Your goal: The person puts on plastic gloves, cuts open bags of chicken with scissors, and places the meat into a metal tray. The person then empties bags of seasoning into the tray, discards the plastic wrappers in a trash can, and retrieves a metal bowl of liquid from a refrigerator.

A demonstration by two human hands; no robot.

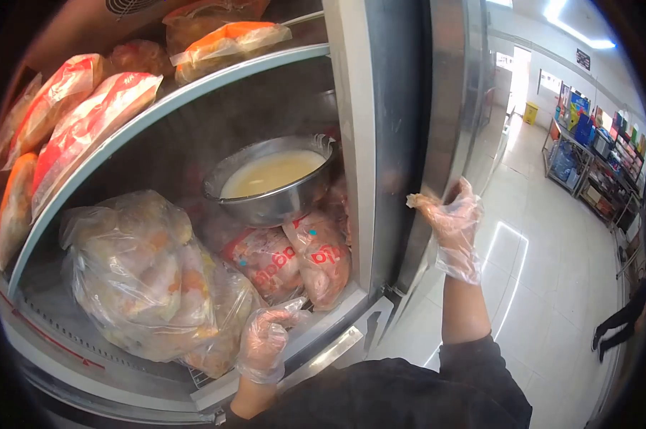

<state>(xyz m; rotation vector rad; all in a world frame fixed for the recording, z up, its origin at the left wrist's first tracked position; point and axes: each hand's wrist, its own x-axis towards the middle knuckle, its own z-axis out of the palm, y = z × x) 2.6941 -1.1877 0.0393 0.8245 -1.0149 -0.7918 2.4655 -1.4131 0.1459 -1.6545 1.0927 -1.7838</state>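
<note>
My left hand (261,344), in a clear plastic glove, is in front of the freezer's lower sill, close to a clear bag of frozen meat (226,322). Its fingers are loosely bent, and no object shows in them. My right hand (453,225), gloved too, grips the edge of the open metal freezer door (448,93), thumb on one side and fingers on the other. Inside, a steel bowl (266,207) of pale yellowish liquid rests on red-lettered bags of meat (319,261). A large clear bag of pale frozen pieces (133,275) fills the left.
Red and orange printed packs (98,107) lie on the upper shelf (173,86). Outside, a pale tiled floor (545,236) stretches along the room. Loaded racks (588,150) and a yellow bin (530,112) stand farther off. A person's dark-clad leg (623,314) shows at the right edge.
</note>
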